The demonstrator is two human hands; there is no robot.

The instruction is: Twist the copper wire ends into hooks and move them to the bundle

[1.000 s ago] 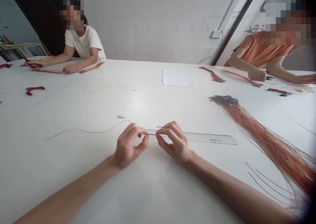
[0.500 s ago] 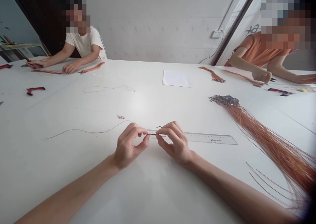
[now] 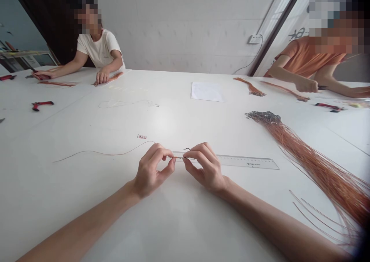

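Note:
Between finger and thumb, my left hand (image 3: pixel 153 169) pinches a thin brownish fishing line (image 3: pixel 100 152), whose loose end trails over the table to the left. My right hand (image 3: pixel 204 167) is closed on a dark fish hook (image 3: pixel 186 149); its curved end pokes out above the fingertips. A short reddish stretch with a dark shank spans the small gap between both pinches. Behind and under my fingertips lies a clear ruler (image 3: pixel 248 163), running out to the right. The parts inside my fingers are hidden.
A large bundle of hooks on orange-brown lines (image 3: pixel 303 160) spreads along the right. White paper (image 3: pixel 207 91), a small printed label (image 3: pixel 142 136) and red-handled pliers (image 3: pixel 42 104) lie on the table (image 3: pixel 124 223). Co-workers sit at the far left (image 3: pixel 100 52) and far right (image 3: pixel 306 61).
My hands hold almost the same pose. The far-left co-worker's hand has moved right, onto a small orange bundle; the view has shifted very slightly.

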